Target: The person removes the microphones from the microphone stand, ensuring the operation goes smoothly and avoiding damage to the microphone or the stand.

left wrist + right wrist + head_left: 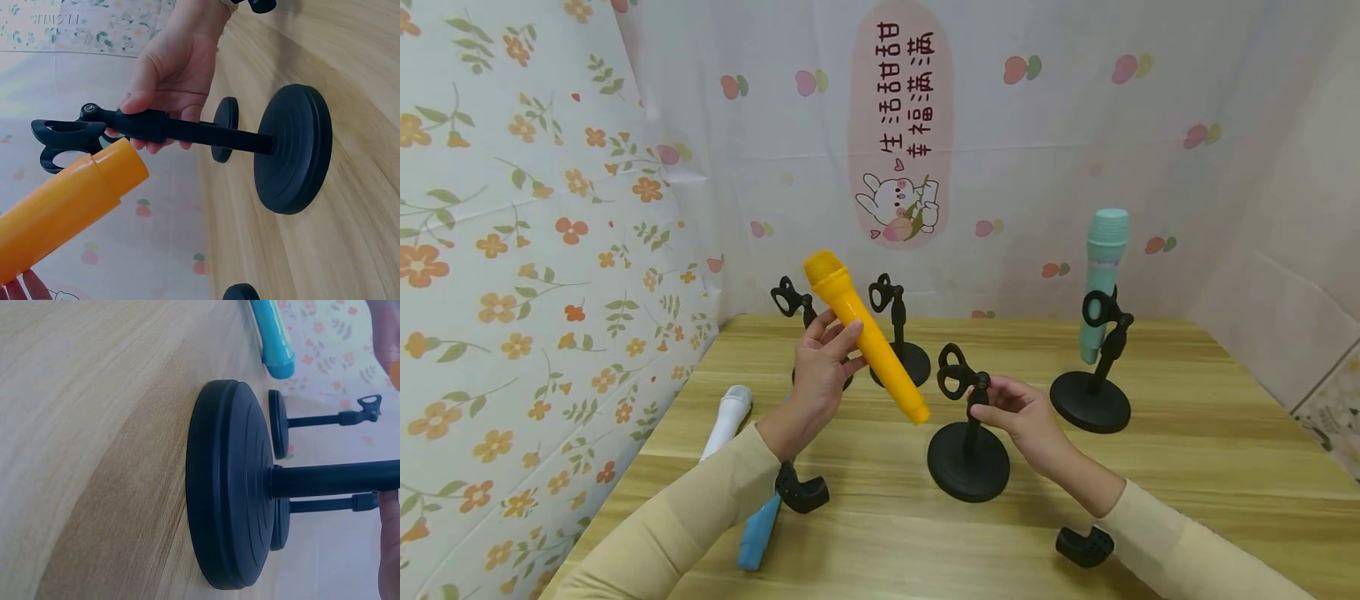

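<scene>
Gripped in the left hand, the yellow microphone tilts just left of the near stand; the right hand pinches that stand's stem. Behind it to the right, a second stand holds a green microphone.

Glossy yellow plastic microphone; matt black stand.

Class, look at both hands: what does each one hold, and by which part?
Left hand grips the yellow toy microphone around its upper body, just below the head. Right hand pinches the black stand by its upright post.
</scene>
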Demonstrator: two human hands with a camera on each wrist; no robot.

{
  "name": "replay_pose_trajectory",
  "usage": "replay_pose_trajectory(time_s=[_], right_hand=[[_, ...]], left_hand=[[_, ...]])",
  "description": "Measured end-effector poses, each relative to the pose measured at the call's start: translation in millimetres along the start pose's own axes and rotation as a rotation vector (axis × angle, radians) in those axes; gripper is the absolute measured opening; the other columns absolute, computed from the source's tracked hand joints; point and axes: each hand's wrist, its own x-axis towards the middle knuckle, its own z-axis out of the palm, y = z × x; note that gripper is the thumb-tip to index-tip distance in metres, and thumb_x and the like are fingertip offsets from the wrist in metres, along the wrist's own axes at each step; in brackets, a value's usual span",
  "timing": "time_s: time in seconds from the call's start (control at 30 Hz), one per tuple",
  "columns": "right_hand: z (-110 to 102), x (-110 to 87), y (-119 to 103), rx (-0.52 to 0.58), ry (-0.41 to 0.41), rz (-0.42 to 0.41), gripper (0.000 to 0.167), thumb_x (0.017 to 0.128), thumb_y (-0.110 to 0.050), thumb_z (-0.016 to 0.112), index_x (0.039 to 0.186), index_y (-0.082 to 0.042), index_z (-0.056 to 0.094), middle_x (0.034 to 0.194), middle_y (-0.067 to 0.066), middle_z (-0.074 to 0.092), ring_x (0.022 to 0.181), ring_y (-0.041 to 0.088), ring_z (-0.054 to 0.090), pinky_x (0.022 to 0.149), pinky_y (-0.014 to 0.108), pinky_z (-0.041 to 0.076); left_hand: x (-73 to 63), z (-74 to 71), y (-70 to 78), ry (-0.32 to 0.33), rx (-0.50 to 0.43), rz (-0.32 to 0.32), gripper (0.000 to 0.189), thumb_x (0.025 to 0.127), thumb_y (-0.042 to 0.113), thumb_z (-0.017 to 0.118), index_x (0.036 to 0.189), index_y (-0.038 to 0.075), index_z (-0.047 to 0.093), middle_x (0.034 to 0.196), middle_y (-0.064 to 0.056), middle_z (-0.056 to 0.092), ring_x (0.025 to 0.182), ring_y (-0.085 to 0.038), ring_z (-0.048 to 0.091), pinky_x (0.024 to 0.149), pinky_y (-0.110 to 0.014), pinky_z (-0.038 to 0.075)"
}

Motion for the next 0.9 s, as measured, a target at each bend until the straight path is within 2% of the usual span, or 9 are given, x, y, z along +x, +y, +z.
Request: replay_pose_trajectory(time_s=[0.2, 0.6, 0.73, 0.8, 0.9], right_hand=[[-0.4, -0.3, 0.5, -0.001, 0.004, -0.003, 0.028, 0.083, 0.002, 0.074, 0.104, -0.017, 0.073, 0.088, -0.002, 0.062, 0.081, 0.013, 0.057, 0.074, 0.022, 0.053], [-0.7, 0.6, 1.9, 0.039, -0.027, -0.030, 0.030, 0.083, 0.004, 0.073, 0.103, -0.017, 0.074, 0.087, -0.002, 0.065, 0.081, 0.011, 0.059, 0.074, 0.023, 0.054], [-1.2, 1.4, 1.7, 0.045, -0.031, -0.030, 0.027, 0.082, 0.005, 0.073, 0.106, -0.007, 0.072, 0.088, -0.002, 0.065, 0.081, 0.012, 0.058, 0.073, 0.022, 0.054], [-1.8, 1.7, 1.4, 0.039, -0.027, -0.022, 0.026, 0.082, 0.004, 0.073, 0.107, -0.006, 0.072, 0.088, -0.002, 0.066, 0.081, 0.012, 0.058, 0.073, 0.023, 0.054], [-2.4, 2.0, 1.0, 0.028, -0.021, -0.014, 0.026, 0.083, 0.004, 0.074, 0.104, -0.010, 0.073, 0.088, -0.002, 0.066, 0.081, 0.012, 0.058, 0.074, 0.023, 0.054]], left_hand=[[-1.6, -1.7, -2.8, -0.008, 0.040, -0.017, 0.026, 0.092, 0.002, 0.066, 0.116, 0.010, 0.061, 0.100, -0.007, 0.062, 0.075, -0.018, 0.062, 0.066, -0.033, 0.058], [-5.0, -7.7, -7.6, -0.004, 0.173, -0.088, 0.036, 0.092, 0.008, 0.067, 0.126, 0.007, 0.056, 0.108, -0.009, 0.061, 0.080, -0.020, 0.063, 0.069, -0.033, 0.057], [-6.4, -8.8, -8.1, 0.000, 0.219, -0.101, 0.036, 0.091, 0.011, 0.070, 0.125, 0.007, 0.057, 0.105, -0.010, 0.062, 0.080, -0.020, 0.063, 0.067, -0.032, 0.056], [-7.3, -9.1, -8.3, 0.002, 0.240, -0.108, 0.036, 0.090, 0.012, 0.071, 0.123, 0.007, 0.058, 0.103, -0.010, 0.063, 0.079, -0.020, 0.063, 0.066, -0.032, 0.055], [-8.3, -9.8, -9.3, 0.004, 0.272, -0.124, 0.035, 0.089, 0.013, 0.073, 0.121, 0.008, 0.059, 0.102, -0.009, 0.064, 0.077, -0.020, 0.062, 0.065, -0.031, 0.055]])
